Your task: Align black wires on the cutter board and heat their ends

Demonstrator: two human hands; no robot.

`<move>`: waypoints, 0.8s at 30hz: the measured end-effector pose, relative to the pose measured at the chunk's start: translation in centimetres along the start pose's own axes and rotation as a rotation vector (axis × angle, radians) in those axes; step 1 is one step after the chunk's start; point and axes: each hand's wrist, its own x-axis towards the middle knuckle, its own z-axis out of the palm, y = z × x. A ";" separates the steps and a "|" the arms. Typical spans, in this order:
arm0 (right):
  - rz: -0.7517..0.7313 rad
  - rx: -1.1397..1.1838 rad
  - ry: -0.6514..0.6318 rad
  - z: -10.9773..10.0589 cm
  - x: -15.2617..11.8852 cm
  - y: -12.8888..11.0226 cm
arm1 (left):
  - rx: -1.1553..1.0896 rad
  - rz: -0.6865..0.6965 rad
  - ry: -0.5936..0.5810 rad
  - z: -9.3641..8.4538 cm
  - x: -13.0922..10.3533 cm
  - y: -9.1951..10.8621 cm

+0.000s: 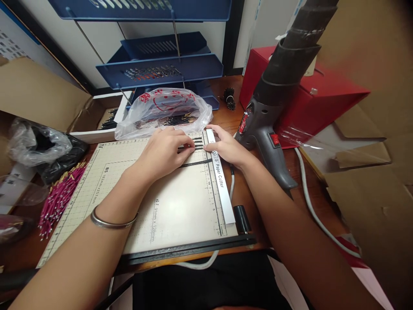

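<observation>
A cream paper cutter board with printed grid lines lies under both hands, its white label strip along the right side. My left hand pinches a thin black piece near the top of the board. Several short black strips lie between the two hands. My right hand rests over the label strip, thumb at the right ends of the strips and fingers at the board's edge; what it holds, if anything, is too small to tell. A longer black strip lies across the board just below.
Behind the board are a clear plastic bag with black pieces and a blue rack. A grey heat gun and red box stand right. Magenta wires lie left. A grey cable runs along the right.
</observation>
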 end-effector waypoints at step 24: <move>0.012 -0.031 0.029 0.1 -0.3 -1.0 | 0.026 0.030 0.092 -0.9 -0.2 0.8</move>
